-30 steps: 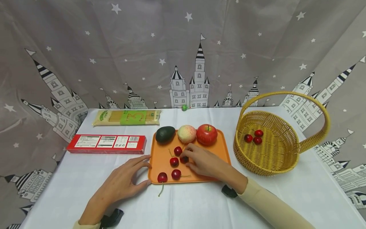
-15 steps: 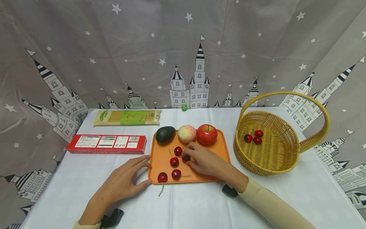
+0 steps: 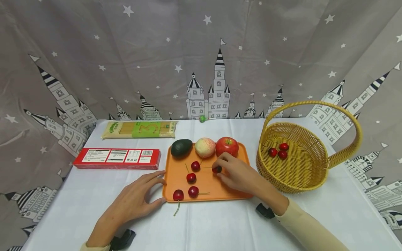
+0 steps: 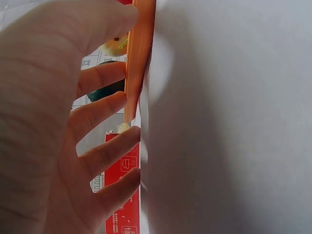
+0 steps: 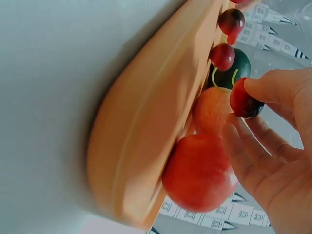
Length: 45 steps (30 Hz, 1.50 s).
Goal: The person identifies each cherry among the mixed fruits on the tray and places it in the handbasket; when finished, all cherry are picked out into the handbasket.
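My right hand [image 3: 237, 173] pinches a dark red cherry [image 5: 245, 99] between thumb and fingers, over the right part of the orange tray [image 3: 204, 190]. The cherry's stem points left in the head view. Several other cherries lie on the tray, one of them [image 3: 178, 195] at the front rim with its stem hanging over. Along the back of the tray sit an avocado [image 3: 181, 148], a peach [image 3: 205, 147] and a red apple [image 3: 227, 146]. My left hand [image 3: 133, 197] rests at the tray's left edge, fingers spread and fingertips at the rim.
A wicker basket [image 3: 293, 181] with a tall handle stands to the right, holding 3 cherries [image 3: 283, 154]. On the left lie a red box [image 3: 117, 158] and a pack of noodles [image 3: 139, 129]. A small green ball [image 3: 202, 118] sits by the back curtain.
My right hand has moved to the right with the cherry, away from the other cherries on the tray. The left hand has stayed in place.
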Tool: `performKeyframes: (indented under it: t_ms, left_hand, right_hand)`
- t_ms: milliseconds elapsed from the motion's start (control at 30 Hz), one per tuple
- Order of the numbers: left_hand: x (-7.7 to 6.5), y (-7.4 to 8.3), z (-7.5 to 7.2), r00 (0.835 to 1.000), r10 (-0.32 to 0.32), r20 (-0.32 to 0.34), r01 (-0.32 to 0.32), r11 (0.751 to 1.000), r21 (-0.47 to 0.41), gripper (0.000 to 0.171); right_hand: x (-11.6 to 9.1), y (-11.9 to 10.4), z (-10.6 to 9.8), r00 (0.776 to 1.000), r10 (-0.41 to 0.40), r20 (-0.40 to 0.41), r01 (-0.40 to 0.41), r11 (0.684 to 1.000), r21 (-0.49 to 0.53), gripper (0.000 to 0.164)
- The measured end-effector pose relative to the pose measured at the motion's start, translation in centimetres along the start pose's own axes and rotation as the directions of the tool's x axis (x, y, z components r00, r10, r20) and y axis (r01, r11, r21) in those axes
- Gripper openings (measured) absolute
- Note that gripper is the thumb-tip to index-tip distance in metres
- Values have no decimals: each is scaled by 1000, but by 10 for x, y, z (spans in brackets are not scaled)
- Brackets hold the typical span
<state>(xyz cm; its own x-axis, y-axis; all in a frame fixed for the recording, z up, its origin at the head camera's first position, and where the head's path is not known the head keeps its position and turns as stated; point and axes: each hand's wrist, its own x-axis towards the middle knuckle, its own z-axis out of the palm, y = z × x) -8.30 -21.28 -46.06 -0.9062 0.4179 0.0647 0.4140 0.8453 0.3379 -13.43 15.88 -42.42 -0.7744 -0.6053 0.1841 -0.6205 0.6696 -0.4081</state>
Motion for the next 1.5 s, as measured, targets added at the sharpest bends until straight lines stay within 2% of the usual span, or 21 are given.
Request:
performKeyframes:
  t_ms: [233, 467, 667, 1033, 1167, 1500]
  left_hand:
    - [3, 0, 3, 1000, 15, -10, -15, 1000, -1, 50]
    - [2, 1, 2, 1000, 9, -7, -9, 1000, 0, 50]
    - [1, 0, 3, 1000, 8, -5, -9, 1000, -5, 50]
    - [0, 0, 2, 1000, 14, -15, -14, 1000, -1, 51]
    - [-1, 0, 1, 1000, 15, -19, -15, 1000, 2, 50]
    - [0, -1, 0, 1000, -2, -2, 2, 1000, 6, 51]
  right_hand:
    - [-20, 10, -9, 999, 21, -48, -22, 999, -23, 26]
    - [-40, 18, -24, 991, 0, -134, 0, 1000, 2, 30]
    - [-55, 21, -37, 984, 10, -178, -13, 1000, -14, 33]
    - [-77, 35, -60, 953, -36, -301, 10, 996, -89, 36]
    - [-82, 43, -67, 945, -21, -328, -11, 995, -96, 38]
    - [-99, 72, -77, 939, 55, -339, -67, 997, -24, 44]
